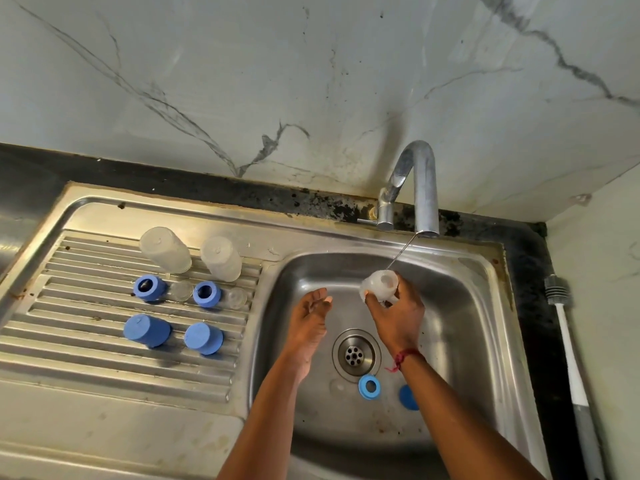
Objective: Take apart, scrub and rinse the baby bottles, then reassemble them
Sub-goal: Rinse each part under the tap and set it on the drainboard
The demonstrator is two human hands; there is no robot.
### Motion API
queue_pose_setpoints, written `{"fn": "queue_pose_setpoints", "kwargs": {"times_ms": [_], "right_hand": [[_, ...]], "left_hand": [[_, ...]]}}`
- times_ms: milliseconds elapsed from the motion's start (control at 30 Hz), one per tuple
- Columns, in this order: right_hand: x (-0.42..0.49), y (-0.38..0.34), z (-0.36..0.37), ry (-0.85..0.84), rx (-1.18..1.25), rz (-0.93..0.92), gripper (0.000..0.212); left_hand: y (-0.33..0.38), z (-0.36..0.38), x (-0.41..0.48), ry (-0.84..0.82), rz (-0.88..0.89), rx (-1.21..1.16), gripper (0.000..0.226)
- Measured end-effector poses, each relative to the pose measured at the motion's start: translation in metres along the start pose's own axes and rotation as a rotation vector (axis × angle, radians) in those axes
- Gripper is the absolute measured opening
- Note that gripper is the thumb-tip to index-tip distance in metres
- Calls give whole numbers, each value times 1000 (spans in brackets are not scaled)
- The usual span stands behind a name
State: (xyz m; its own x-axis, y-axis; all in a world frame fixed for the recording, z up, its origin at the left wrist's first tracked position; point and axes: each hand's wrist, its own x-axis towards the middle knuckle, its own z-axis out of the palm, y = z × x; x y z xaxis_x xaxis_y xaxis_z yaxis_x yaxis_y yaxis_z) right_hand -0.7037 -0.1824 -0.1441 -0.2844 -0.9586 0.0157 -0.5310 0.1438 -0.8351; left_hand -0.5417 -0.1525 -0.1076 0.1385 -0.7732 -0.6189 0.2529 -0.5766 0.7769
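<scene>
Your right hand (394, 315) curls round the clear bottle (379, 288) over the steel sink (464, 323), its long axis tilted, open mouth up toward the thin stream from the tap (420, 188); your left hand (311, 315) hangs relaxed beside it, holding nothing. Behind rises a veined marble wall (242, 81); leftward lies the ribbed drainboard (86, 358), and a blue ring (369, 386) sits by the drain (356, 355).
</scene>
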Motion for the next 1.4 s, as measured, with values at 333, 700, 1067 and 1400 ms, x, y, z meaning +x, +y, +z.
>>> {"fn": "queue_pose_setpoints", "kwargs": {"times_ms": [333, 700, 1067, 1400], "right_hand": [[7, -5, 0, -5, -40, 14, 58], [14, -14, -9, -169, -87, 83, 58], [24, -8, -35, -209, 15, 139, 52], [31, -16, -55, -348, 325, 303, 44]], "left_hand": [[-2, -2, -3, -13, -11, 28, 35], [3, 0, -3, -9, -18, 21, 31], [13, 12, -2, -23, 10, 19, 30], [16, 25, -3, -73, -15, 58, 31]]}}
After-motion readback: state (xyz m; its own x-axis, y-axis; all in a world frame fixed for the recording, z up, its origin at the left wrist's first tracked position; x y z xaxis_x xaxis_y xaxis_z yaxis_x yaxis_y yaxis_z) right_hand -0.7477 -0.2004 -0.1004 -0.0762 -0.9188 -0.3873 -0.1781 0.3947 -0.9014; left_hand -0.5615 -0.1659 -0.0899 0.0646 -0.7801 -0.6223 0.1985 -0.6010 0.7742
